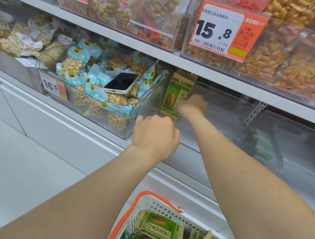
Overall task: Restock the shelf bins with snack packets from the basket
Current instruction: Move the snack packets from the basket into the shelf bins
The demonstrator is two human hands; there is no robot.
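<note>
head view. the right hand (193, 104), blurred, was deep inside the clear bin (187, 157) and clamped on a green seed packet (175, 97), which stood upright against the bin's left wall. the left hand (155, 132) was curled over the bin's front rim and appeared to grip it.

more green packets (159, 226) lay in the basket (144, 202) below, so most of the restocking remained.

hazards noted:
- the lone packet had nothing beside it. once released it would likely fall flat or slide forward.
- a pull by the left hand on the rim could drag the bin off the shelf edge.
- a phone (121, 83) lay loose on the heaped nut packets (73, 66) in the neighbouring bin (116, 111). a knock to that wall could send it sliding to the floor.
- the basket sat close under both forearms, so a dropped packet might miss it.
</note>
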